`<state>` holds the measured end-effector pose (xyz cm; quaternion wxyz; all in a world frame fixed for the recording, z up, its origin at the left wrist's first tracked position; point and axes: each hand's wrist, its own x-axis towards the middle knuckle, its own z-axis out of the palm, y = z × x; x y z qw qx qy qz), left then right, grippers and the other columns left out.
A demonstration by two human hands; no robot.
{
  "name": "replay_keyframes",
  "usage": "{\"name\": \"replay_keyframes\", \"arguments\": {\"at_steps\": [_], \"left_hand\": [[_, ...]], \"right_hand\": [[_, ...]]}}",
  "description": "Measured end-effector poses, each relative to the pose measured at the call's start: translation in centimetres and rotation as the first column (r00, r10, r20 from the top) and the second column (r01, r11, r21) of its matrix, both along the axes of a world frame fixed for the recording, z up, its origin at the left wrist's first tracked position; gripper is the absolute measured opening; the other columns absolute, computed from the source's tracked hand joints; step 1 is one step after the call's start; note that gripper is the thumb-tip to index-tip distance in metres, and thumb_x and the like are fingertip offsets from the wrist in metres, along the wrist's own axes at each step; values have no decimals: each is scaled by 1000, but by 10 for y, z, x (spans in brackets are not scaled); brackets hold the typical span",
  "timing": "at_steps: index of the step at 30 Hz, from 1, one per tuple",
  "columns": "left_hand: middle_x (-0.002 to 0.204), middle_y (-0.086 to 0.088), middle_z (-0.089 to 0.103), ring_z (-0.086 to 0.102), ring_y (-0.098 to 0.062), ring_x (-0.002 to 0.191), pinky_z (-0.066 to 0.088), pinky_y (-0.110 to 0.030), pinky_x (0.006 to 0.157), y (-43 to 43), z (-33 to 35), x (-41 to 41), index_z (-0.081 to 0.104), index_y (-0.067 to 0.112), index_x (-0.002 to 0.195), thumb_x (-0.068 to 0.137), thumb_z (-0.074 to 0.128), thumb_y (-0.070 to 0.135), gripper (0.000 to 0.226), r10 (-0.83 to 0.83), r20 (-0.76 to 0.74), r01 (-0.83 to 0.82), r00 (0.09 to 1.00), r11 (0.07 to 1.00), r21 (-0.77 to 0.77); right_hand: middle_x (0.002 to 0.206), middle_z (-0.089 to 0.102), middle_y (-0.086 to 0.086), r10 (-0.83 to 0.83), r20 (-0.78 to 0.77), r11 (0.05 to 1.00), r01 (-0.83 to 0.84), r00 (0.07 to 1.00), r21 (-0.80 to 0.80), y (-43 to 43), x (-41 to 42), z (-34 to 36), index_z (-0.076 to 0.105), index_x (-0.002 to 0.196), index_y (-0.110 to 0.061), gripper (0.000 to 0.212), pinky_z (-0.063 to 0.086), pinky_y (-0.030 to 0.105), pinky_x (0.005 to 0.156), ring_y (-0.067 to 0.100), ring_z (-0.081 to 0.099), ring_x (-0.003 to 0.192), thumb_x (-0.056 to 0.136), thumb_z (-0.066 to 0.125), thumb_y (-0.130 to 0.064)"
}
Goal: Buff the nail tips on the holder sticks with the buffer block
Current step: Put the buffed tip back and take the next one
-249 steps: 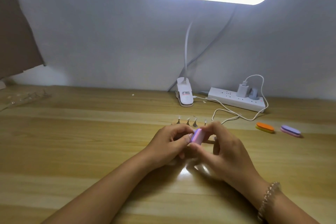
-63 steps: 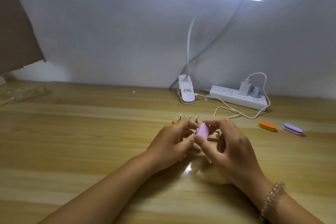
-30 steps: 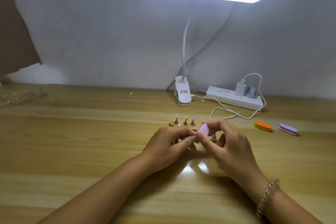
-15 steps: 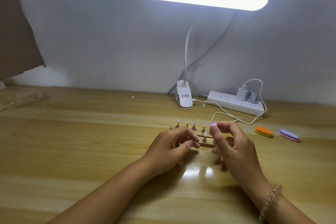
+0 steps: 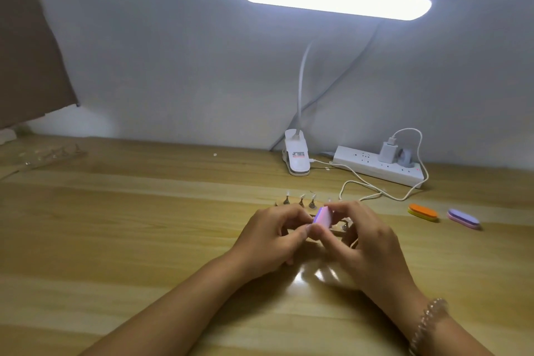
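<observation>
Wood table (image 5: 115, 240) fills the bottom half of the frame. Two hands meet in the middle of it. The right hand (image 5: 372, 243) pinches the pink block (image 5: 323, 217) with thumb and fingertips. The block pokes up, tilted, at the top of the pinch. The left hand (image 5: 274, 237) curls in beside the block's low end; I cannot tell what it holds. Little sticks (image 5: 300, 201) stand just above it.
</observation>
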<state>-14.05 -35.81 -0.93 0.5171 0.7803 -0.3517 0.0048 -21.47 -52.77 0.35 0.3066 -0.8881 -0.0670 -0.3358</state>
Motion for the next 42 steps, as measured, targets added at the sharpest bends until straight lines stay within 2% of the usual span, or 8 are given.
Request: {"name": "replay_keyframes", "arguments": {"at_steps": [6,9,14,17,23,30,36,42], "left_hand": [[82,18,71,57,-11,45,47,-26,48,-1,0,-1,71,28,86,91,70,24,7,55,33,-53,998,996,-71],[79,25,64,44,-3,46,36,-19,52,-2,0,0,73,35,84,88,74,29,7,87,103,-84,991,996,-36],[89,19,62,39,-5,46,33,-16,56,-1,0,0,76,35,89,86,76,24,11,101,135,-93,986,994,-61],[92,15,60,39,-6,48,35,-19,58,-1,0,1,77,29,93,85,76,25,9,103,169,-97,980,994,-39],[91,15,62,48,-9,49,40,-24,56,-3,2,-5,74,32,92,85,72,38,9,77,248,-82,966,997,8],[95,20,57,55,-7,68,46,-18,61,-4,7,-9,61,33,100,80,69,49,27,251,334,-276,909,961,26],[107,13,52,52,-12,96,43,-29,85,1,4,4,47,29,104,83,71,34,32,510,159,-532,845,833,151],[105,16,62,56,-8,104,36,-33,94,-1,3,6,56,36,94,89,61,39,8,399,166,-432,902,838,333]], "right_hand": [[83,65,-8,15,-70,969,2,997,248,-4,-1,0,54,96,-27,25,52,37,57,12,61,59,88,60,-49],[76,62,-5,79,-125,976,-51,989,210,-4,0,-3,51,95,-22,7,48,37,59,14,58,62,92,51,-28],[69,55,-7,124,-219,991,-109,968,82,-5,-3,-4,45,99,-31,19,41,36,59,13,52,62,83,37,-39],[67,55,-4,135,-152,991,-136,979,5,-1,-5,-3,46,100,-32,26,41,35,54,14,52,57,88,47,-55],[63,56,-4,87,-63,995,-89,994,-34,-4,-3,-1,60,98,-22,12,43,35,51,11,51,53,90,65,-30],[50,43,-9,-8,6,999,8,1000,-43,-5,-3,-1,65,90,-22,12,36,30,46,9,42,46,86,71,-32],[49,44,-5,-77,16,996,78,997,-50,-7,-3,0,66,89,-26,14,33,26,45,9,43,44,86,65,-40],[49,44,-11,-108,-4,992,108,994,-65,-6,-5,1,67,87,-29,14,32,25,45,6,44,45,84,65,-43]]}}
